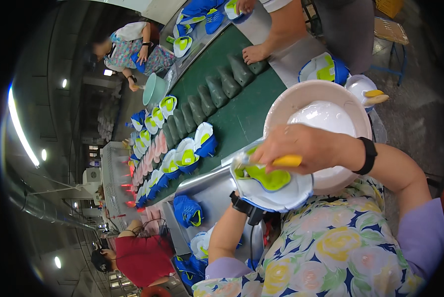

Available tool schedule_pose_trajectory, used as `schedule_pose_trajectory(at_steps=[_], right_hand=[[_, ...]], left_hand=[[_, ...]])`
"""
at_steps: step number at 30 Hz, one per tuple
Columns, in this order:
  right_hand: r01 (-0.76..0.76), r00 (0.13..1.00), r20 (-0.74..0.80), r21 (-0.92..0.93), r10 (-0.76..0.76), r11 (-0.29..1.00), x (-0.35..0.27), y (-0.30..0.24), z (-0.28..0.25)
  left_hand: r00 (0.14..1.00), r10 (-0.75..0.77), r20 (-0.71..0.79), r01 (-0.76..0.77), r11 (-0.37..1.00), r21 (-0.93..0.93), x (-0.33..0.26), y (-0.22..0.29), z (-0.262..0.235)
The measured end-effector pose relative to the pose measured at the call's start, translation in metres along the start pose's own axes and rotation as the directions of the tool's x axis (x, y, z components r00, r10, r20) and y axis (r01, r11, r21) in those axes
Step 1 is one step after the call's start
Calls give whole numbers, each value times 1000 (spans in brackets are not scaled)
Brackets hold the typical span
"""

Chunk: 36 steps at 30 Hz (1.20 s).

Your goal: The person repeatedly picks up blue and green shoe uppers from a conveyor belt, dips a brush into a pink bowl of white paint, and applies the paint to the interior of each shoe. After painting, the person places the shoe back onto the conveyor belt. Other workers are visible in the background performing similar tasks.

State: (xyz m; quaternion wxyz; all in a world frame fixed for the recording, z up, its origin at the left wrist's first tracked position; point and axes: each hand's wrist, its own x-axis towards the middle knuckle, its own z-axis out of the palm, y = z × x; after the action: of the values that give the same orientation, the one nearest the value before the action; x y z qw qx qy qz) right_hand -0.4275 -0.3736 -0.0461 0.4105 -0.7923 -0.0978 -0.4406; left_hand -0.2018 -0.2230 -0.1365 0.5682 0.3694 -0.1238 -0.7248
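We find the shoe upper held up between the right-hand end of the metal worktop and the lower left rim of the basin; whether it touches either, we cannot tell. Its white lining and yellow-green inner patch face up, its blue edge lies below, and its long axis runs roughly left to right, dipping slightly to the right.

We note the right hand directly above the upper, its fingers closed round the yellow handle of a brush. The bristle end points left, over the upper's left end. It is blurred, so we cannot confirm contact. From the grip, the upper lies immediately below, and the brush runs nearly along its length.

The left forearm rises to the upper from below, with a black device at the wrist. We record the left hand as hidden beneath the upper and cannot tell how its fingers are set. Of the visible hands, the right is nearest the basin's white liquid.
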Motion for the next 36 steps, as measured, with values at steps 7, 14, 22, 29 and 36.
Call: schedule_pose_trajectory(at_steps=[7, 14, 22, 29, 36], right_hand=[[-128, 987, 67, -227, 146, 966, 13, 25, -9], [-491, 838, 132, -241, 530, 837, -10, 34, -41], [-334, 941, -105, -171, 320, 927, -3, 17, -42], [-328, 925, 95, -292, 368, 898, -12, 22, -36], [-496, 868, -157, -247, 470, 833, -40, -3, -42]], left_hand=[[996, 69, -56, -69, 998, 4, 0, -5, 18], [978, 196, -76, -189, 978, 87, -5, 14, 33], [997, 71, -26, -66, 985, 162, 4, 36, 47], [940, 334, -68, -312, 925, 218, 12, 19, 45], [900, 426, -91, -372, 860, 349, 9, 23, 6]])
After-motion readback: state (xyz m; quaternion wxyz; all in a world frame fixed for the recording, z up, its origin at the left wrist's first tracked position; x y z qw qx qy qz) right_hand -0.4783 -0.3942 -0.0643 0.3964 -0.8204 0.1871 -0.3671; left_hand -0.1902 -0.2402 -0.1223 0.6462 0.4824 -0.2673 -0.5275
